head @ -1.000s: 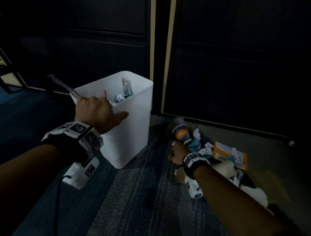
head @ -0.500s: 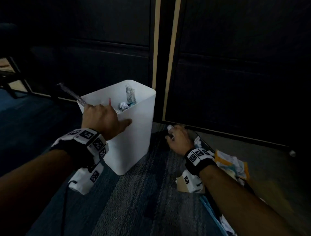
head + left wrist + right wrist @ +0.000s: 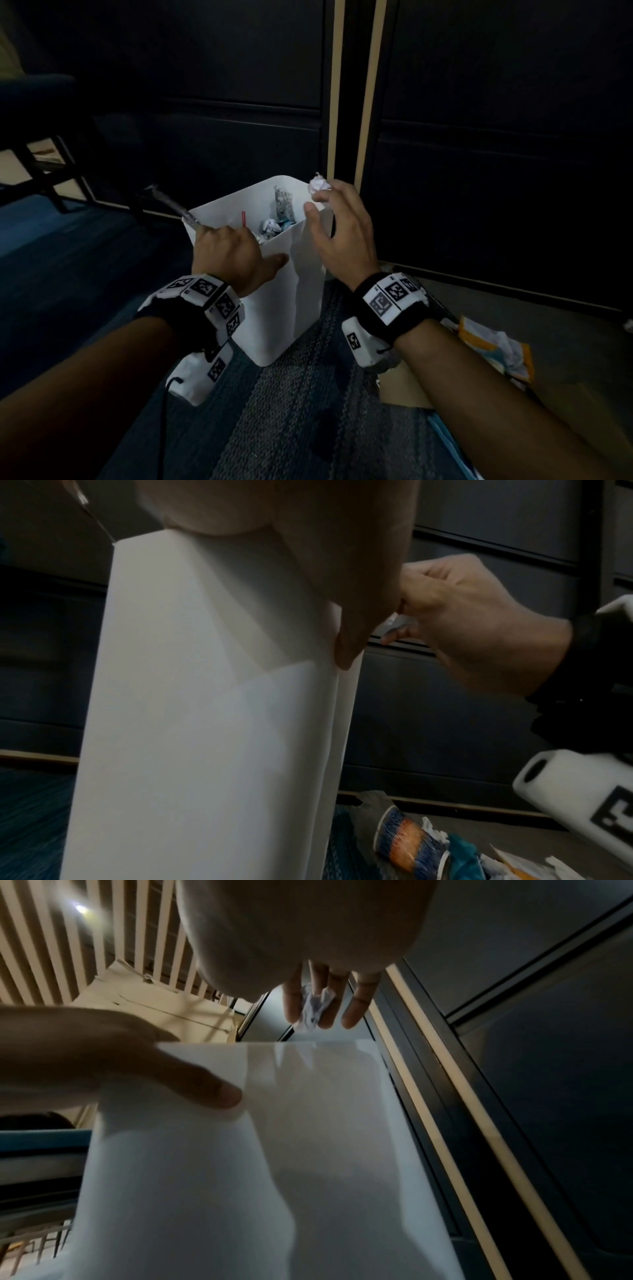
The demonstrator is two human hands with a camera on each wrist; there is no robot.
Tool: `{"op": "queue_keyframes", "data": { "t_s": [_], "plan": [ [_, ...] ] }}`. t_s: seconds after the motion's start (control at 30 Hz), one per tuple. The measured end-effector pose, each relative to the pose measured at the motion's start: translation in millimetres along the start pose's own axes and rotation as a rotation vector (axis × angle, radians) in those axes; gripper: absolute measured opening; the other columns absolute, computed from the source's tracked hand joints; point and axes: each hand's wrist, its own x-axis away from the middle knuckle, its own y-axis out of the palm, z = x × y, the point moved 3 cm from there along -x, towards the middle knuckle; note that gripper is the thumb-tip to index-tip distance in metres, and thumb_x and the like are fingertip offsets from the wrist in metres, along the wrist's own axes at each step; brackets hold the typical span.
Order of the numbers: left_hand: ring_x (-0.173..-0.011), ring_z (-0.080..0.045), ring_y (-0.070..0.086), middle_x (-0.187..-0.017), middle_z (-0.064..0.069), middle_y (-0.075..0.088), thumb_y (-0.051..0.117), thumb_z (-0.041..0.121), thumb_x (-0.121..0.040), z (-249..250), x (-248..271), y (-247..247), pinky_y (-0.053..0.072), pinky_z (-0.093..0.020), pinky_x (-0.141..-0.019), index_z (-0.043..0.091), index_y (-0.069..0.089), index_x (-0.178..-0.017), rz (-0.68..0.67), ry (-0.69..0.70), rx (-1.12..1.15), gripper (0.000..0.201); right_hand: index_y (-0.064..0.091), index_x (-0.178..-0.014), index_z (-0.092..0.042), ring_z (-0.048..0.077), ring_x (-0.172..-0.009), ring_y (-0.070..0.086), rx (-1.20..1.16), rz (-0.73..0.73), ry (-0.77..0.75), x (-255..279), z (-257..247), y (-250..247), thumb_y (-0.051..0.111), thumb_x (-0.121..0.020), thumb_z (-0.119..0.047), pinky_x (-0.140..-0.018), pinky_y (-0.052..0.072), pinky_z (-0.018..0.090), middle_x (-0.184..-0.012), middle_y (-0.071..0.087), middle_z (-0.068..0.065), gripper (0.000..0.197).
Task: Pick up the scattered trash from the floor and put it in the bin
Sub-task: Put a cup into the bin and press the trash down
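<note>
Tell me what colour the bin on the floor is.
The tall plastic bin is plain white, clearest in the head view.

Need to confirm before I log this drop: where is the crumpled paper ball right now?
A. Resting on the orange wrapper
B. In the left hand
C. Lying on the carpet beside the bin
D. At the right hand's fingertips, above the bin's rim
D: the crumpled paper ball sits at the right hand fingertips over the white bin rim, while the left hand grips the near rim.

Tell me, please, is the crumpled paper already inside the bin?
Not yet: the right hand holds the crumpled paper at its fingertips, above the bin rim.
</note>
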Motion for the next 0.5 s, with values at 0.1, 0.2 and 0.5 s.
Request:
{"op": "queue_keyframes", "data": {
  "t_s": [0.1,0.2,0.5],
  "plan": [
    [-0.077,-0.028,0.065,-0.076,-0.011,0.068,0.041,0.075,-0.081,1,0,0,0.044,-0.037,-0.083,0.010,0.065,-0.071,0.005,0.001,-0.008,0.069,0.065,-0.102,-0.009,0.019,-0.111,0.058,0.035,-0.053,0.001,2,-4,12,0.057,-0.096,-0.032,-0.091,0.050,0.041,-0.119,0.057,0.005,0.025],
    [-0.075,-0.028,0.065,-0.074,-0.013,0.068,0.044,0.074,-0.080,1,0,1,0.046,-0.038,-0.083,0.008,0.065,-0.069,0.008,-0.005,0.010,0.070,0.066,-0.102,-0.012,0.020,-0.113,0.056,0.074,-0.096,0.002,1,-3,19,0.056,-0.096,-0.035,-0.094,0.045,0.040,-0.120,0.058,0.004,0.026],
    [-0.076,-0.028,0.064,-0.075,-0.011,0.068,0.044,0.073,-0.081,1,1,-2,0.045,-0.036,-0.083,0.009,0.067,-0.073,0.028,-0.001,0.010,0.068,0.055,-0.133,-0.026,0.019,-0.139,0.036,0.127,-0.359,0.085,-1,18,24,0.039,-0.098,-0.055,-0.110,0.031,0.049,-0.148,0.045,0.003,0.048]
  ]
}}
